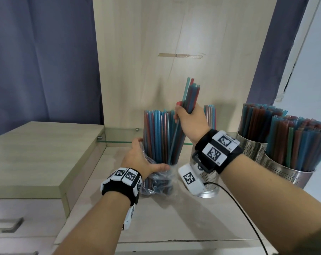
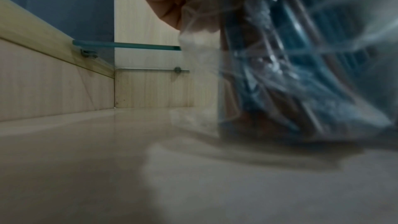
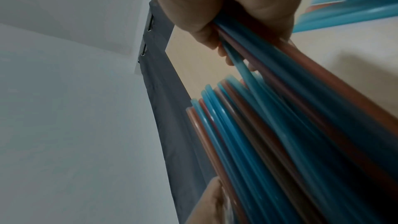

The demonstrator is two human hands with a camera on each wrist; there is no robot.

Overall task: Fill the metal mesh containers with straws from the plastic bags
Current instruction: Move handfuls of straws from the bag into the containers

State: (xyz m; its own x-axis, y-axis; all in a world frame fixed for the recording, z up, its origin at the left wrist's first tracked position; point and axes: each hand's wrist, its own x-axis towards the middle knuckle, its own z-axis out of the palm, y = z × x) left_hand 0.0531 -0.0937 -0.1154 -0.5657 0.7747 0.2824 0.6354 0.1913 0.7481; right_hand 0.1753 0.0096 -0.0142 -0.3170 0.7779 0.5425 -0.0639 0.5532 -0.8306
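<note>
A clear plastic bag of blue and red straws stands upright on the lower wooden shelf. My left hand grips the bag's crumpled lower part. Above it, my right hand holds a small bunch of straws pulled partly up out of the bag; their lower ends still slant into it. The right wrist view shows the fingers curled round that bunch. A perforated metal container stands just right of the bag, mostly hidden behind my right wrist.
Two more metal mesh containers packed with straws stand at the right. A few straws rise behind my right hand. A glass shelf runs along the back panel. A raised cabinet top lies left.
</note>
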